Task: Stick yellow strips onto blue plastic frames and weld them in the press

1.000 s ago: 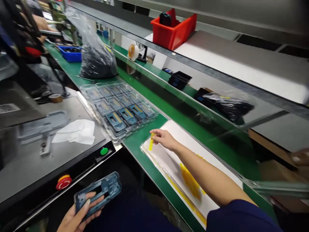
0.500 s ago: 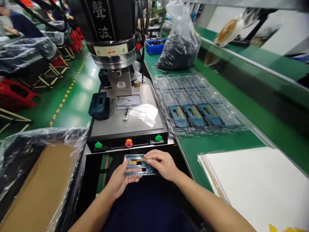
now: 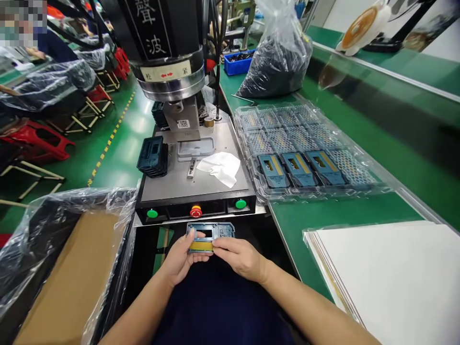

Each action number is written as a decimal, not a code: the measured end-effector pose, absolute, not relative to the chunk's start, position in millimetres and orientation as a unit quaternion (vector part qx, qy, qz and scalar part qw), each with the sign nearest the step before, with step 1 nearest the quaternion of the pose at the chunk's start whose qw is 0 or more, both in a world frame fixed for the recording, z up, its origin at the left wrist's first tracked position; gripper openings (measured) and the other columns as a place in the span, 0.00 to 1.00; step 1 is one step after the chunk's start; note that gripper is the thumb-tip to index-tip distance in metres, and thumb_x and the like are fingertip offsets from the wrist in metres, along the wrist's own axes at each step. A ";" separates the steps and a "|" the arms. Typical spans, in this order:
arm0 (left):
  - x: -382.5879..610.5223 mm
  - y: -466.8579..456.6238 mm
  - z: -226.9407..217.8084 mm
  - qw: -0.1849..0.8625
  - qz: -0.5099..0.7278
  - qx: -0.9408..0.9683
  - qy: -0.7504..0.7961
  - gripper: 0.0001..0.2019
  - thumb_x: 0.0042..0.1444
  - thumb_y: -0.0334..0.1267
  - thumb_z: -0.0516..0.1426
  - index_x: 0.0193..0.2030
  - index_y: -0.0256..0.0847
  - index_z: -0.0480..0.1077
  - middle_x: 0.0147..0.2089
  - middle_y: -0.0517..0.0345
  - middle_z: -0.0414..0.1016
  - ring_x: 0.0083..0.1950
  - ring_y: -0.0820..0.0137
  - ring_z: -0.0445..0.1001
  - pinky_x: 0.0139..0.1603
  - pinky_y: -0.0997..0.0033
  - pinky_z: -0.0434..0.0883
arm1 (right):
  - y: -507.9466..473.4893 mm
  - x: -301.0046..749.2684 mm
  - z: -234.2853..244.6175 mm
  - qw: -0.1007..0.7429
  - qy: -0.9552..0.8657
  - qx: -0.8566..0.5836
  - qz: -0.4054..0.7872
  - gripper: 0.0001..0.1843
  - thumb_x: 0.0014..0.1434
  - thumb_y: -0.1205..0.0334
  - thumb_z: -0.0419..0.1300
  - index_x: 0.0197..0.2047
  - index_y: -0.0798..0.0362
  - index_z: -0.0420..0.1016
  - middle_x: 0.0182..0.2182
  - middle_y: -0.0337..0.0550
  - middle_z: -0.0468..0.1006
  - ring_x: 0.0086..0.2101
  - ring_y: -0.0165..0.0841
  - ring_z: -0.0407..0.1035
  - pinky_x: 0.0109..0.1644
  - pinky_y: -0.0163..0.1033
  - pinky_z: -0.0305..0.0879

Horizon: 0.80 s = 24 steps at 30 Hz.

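Observation:
My left hand [image 3: 178,258] grips the left end of a dark blue plastic housing [image 3: 223,231], thumb on top and fingers underneath. This housing has a window opening and is held level above my lap. A yellow strip [image 3: 201,246] lies along its near side, seemingly in the long slot there. My right hand [image 3: 244,257] pinches the strip's right end, its fingertips against the housing. Beyond my hands, a stack of similar blue housings [image 3: 153,155] stands on the ultrasonic welding machine's metal bed [image 3: 172,184]. Three housings with yellow strips [image 3: 301,168] sit in the clear blister tray [image 3: 266,194].
The machine's front carries green buttons [image 3: 240,204] and a red emergency stop [image 3: 196,211]. A white cloth [image 3: 221,167] lies on its bed. Left stands a plastic-lined bin with cardboard [image 3: 72,268]; right, a stack of white sheets [image 3: 388,268]. A bag of dark parts [image 3: 278,67] is farther back.
The yellow strip has moved from across the housing's upper opening down to its near side, with my right hand following. The housing is tilted differently, and the view has shifted slightly.

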<state>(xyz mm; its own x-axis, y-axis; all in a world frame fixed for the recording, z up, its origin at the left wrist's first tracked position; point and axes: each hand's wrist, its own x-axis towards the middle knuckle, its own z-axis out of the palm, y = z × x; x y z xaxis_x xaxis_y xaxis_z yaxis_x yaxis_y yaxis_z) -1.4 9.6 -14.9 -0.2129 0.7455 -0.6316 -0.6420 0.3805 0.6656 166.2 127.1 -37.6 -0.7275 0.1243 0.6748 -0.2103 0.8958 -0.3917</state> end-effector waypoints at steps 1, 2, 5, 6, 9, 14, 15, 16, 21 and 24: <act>-1.7 8.6 -14.7 0.629 0.552 0.059 0.544 0.19 0.53 0.48 0.58 0.44 0.35 0.67 0.37 0.47 0.79 0.38 0.60 0.78 0.37 0.65 0.74 | 126.8 166.4 -38.1 0.361 -0.904 0.021 0.227 0.12 0.61 0.71 0.54 0.47 0.58 0.73 0.43 0.51 0.76 0.46 0.34 0.71 0.50 0.37 0.72; -1.9 7.5 -14.7 0.632 0.549 0.070 0.542 0.18 0.51 0.44 0.60 0.44 0.36 0.67 0.38 0.48 0.79 0.39 0.60 0.78 0.38 0.65 0.73 | 126.6 166.6 -38.8 0.354 -0.907 0.018 0.229 0.13 0.61 0.71 0.54 0.48 0.57 0.73 0.44 0.51 0.76 0.46 0.34 0.71 0.50 0.38 0.72; -2.2 5.0 -14.9 0.636 0.542 0.088 0.543 0.18 0.47 0.37 0.64 0.44 0.38 0.66 0.40 0.51 0.78 0.42 0.60 0.77 0.41 0.64 0.73 | 126.5 166.5 -41.2 0.345 -0.907 0.005 0.242 0.14 0.62 0.70 0.53 0.50 0.54 0.72 0.44 0.50 0.76 0.47 0.35 0.71 0.50 0.40 0.72; -2.2 4.5 -15.0 0.635 0.540 0.091 0.545 0.18 0.46 0.36 0.64 0.44 0.38 0.66 0.41 0.52 0.78 0.43 0.60 0.77 0.42 0.64 0.73 | 126.7 166.1 -41.7 0.345 -0.905 0.000 0.247 0.14 0.61 0.70 0.54 0.50 0.53 0.72 0.44 0.48 0.77 0.47 0.35 0.71 0.50 0.41 0.72; -1.8 3.9 -15.6 0.634 0.540 0.097 0.545 0.18 0.47 0.37 0.64 0.44 0.38 0.66 0.41 0.52 0.78 0.43 0.60 0.77 0.43 0.62 0.73 | 128.4 164.0 -40.9 0.344 -0.905 -0.015 0.250 0.14 0.61 0.69 0.55 0.48 0.49 0.74 0.43 0.44 0.78 0.46 0.35 0.71 0.49 0.43 0.71; -1.6 4.8 -18.1 0.619 0.546 0.093 0.557 0.19 0.47 0.37 0.63 0.46 0.38 0.64 0.41 0.51 0.78 0.43 0.60 0.77 0.43 0.61 0.73 | 131.9 163.1 -36.6 0.338 -0.908 -0.023 0.246 0.12 0.60 0.68 0.56 0.45 0.48 0.75 0.42 0.42 0.79 0.45 0.36 0.71 0.49 0.46 0.70; -1.7 5.2 -18.7 0.615 0.547 0.090 0.561 0.19 0.48 0.38 0.63 0.46 0.38 0.64 0.41 0.51 0.78 0.43 0.60 0.77 0.42 0.61 0.73 | 132.3 163.7 -36.2 0.338 -0.907 -0.029 0.252 0.12 0.59 0.67 0.56 0.45 0.48 0.74 0.42 0.42 0.78 0.46 0.37 0.70 0.50 0.47 0.69; -1.8 5.6 -19.1 0.612 0.548 0.089 0.563 0.20 0.48 0.38 0.63 0.46 0.38 0.64 0.41 0.51 0.78 0.43 0.60 0.77 0.42 0.62 0.73 | 132.8 164.5 -36.0 0.340 -0.904 -0.036 0.257 0.12 0.58 0.66 0.57 0.46 0.48 0.74 0.43 0.44 0.78 0.47 0.38 0.69 0.51 0.49 0.68; -2.4 6.0 -19.3 0.608 0.542 0.094 0.573 0.21 0.48 0.37 0.63 0.48 0.37 0.63 0.42 0.48 0.78 0.42 0.58 0.78 0.39 0.64 0.74 | 136.4 167.2 -36.5 0.352 -0.896 -0.093 0.255 0.27 0.55 0.59 0.61 0.57 0.51 0.65 0.53 0.52 0.69 0.55 0.45 0.60 0.58 0.57 0.59; -2.6 4.8 -19.2 0.603 0.539 0.089 0.581 0.22 0.47 0.37 0.63 0.49 0.37 0.63 0.41 0.48 0.78 0.41 0.58 0.78 0.37 0.65 0.74 | 139.2 166.7 -37.5 0.309 -0.908 -0.115 0.257 0.38 0.52 0.50 0.62 0.63 0.55 0.56 0.59 0.58 0.60 0.60 0.49 0.52 0.61 0.61 0.51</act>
